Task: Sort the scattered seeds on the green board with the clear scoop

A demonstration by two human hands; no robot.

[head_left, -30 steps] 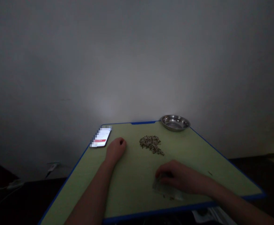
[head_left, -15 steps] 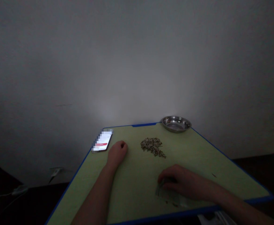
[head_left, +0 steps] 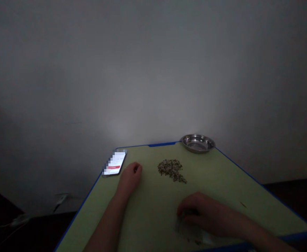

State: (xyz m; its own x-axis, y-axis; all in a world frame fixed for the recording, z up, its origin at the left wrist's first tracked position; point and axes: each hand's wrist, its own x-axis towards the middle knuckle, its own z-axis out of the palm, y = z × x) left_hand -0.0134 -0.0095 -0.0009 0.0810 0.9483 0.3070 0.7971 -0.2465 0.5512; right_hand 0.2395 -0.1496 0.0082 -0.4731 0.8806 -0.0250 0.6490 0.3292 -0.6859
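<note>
My left hand (head_left: 130, 176) rests on the table, its fingers curled into a loose fist just right of the phone. Nothing shows in it. Nearer the front edge, my right hand (head_left: 195, 211) is bent over a clear plastic thing (head_left: 188, 232), thumb and fingers closed at its upper end. Whether this is a bag or a cup I cannot tell. A few dark bits show at its lower end. Beyond the two hands lies a loose pile of small dark and pale beans or seeds (head_left: 170, 168), touched by neither.
A shiny metal bowl (head_left: 198, 143) stands at the back right corner of the green table (head_left: 150, 210) with blue edging. At the left edge lies a lit phone (head_left: 115, 163). A thin brown sliver (head_left: 243, 204) lies at right. Behind rises a grey wall (head_left: 153, 70).
The whole view has shifted, so the table and everything on it sit slightly lower. Both hands keep nearly the same place and grip, and the pile looks unchanged.
</note>
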